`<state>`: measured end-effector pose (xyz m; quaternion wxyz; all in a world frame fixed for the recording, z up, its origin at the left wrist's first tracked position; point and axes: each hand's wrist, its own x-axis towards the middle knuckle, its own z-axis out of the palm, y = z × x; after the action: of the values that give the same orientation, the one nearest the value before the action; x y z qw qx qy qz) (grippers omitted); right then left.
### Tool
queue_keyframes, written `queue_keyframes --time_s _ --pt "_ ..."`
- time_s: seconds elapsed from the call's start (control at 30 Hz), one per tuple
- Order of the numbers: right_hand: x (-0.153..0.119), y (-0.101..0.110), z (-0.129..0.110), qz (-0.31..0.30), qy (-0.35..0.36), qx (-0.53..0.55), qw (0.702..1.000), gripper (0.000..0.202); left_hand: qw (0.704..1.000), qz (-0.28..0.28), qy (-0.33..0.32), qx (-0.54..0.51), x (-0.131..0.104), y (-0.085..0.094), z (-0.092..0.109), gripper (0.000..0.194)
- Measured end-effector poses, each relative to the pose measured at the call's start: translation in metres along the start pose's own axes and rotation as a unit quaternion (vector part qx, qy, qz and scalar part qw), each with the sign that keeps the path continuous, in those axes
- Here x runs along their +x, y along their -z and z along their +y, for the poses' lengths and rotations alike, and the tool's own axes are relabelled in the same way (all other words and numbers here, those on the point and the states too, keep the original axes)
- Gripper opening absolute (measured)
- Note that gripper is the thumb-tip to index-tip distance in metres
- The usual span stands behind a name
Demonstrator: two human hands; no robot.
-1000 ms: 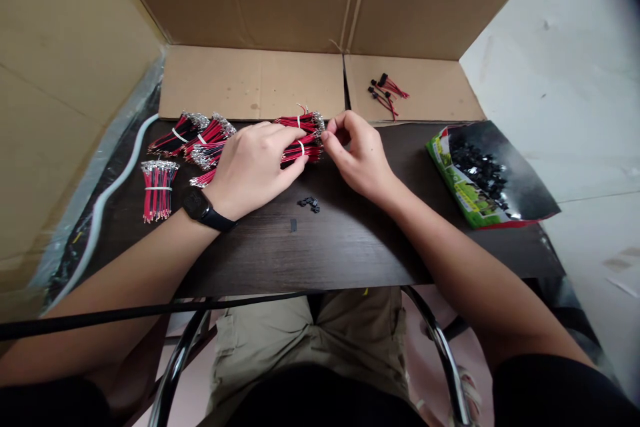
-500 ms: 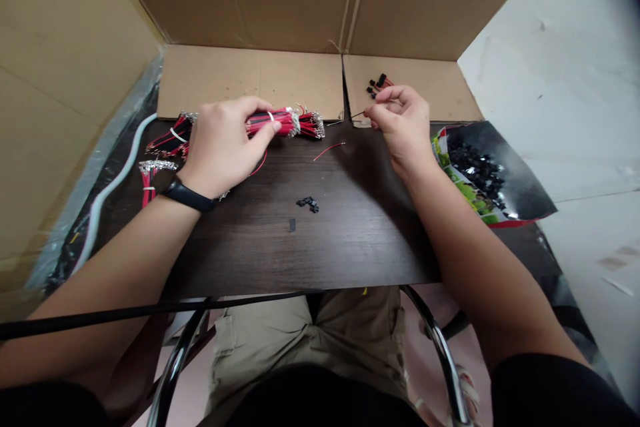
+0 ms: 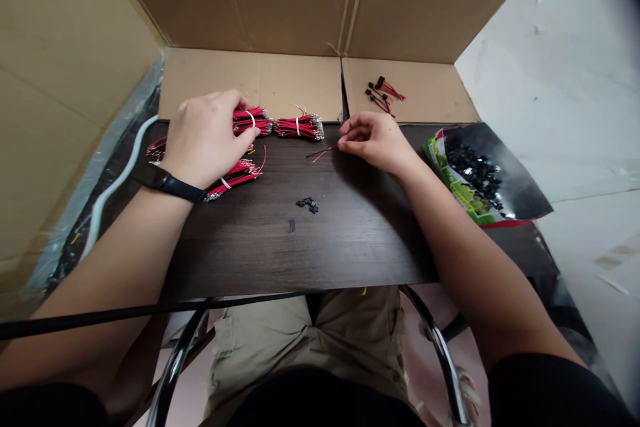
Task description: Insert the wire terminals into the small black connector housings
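My left hand point(image 3: 205, 140) has its thumb and fingers around a tied bundle of red and black wires point(image 3: 260, 121) at the back of the dark table. Just right of it lies another bundle with a white tie point(image 3: 299, 127). My right hand point(image 3: 370, 139) is closed in a pinch on a red wire and a black wire point(image 3: 323, 153), whose free ends point left over the tabletop. The pinched ends are hidden by the fingers. Partly under my left wrist is a further wire bundle point(image 3: 235, 177).
Small black connector housings point(image 3: 309, 204) and a flat black piece point(image 3: 292, 226) lie mid-table point(image 3: 250, 253). Wires fitted with black connectors point(image 3: 383, 93) rest on the cardboard point(image 3: 430, 87). An opened bag of black parts point(image 3: 480, 173) stands at right; cardboard walls enclose the back and left.
My left hand has shifted left with its bundle, parting it from the neighbouring one. My right hand has come down and left with the black wire and now pinches the loose red wire too.
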<state>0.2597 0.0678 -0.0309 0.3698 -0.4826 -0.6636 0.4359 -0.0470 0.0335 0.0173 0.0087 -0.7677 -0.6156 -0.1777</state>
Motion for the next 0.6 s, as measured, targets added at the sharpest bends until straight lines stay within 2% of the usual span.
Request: queue_keyframes --time_s 0.07,0.2,0.3,0.37,0.47,0.53,0.6 --pt "0.000 0.001 0.002 -0.004 0.007 -0.004 1.000 0.023 1.000 -0.014 -0.007 -0.012 -0.001 0.010 0.002 0.052" --pt "0.001 0.002 0.003 -0.003 0.016 -0.006 1.000 0.023 0.999 0.001 -0.039 -0.025 -0.013 0.047 0.007 0.053" --pt "0.002 0.003 0.004 -0.003 0.010 -0.008 1.000 0.021 1.000 -0.028 -0.006 -0.010 -0.034 0.063 0.008 0.043" --pt "0.002 0.003 0.004 -0.004 0.009 -0.012 1.000 0.020 0.999 -0.047 -0.005 0.000 -0.051 0.058 0.006 0.045" --pt "0.003 0.003 0.004 -0.003 0.011 -0.016 1.000 0.019 0.995 -0.077 -0.062 -0.002 -0.072 0.039 0.004 0.046" --pt "0.003 0.003 0.004 -0.004 0.012 -0.020 1.000 0.019 0.993 -0.087 -0.060 0.044 -0.080 0.030 0.004 0.043" --pt "0.003 0.004 0.003 -0.004 0.015 -0.027 1.000 0.019 0.990 -0.093 -0.050 0.099 -0.084 0.029 0.004 0.043"
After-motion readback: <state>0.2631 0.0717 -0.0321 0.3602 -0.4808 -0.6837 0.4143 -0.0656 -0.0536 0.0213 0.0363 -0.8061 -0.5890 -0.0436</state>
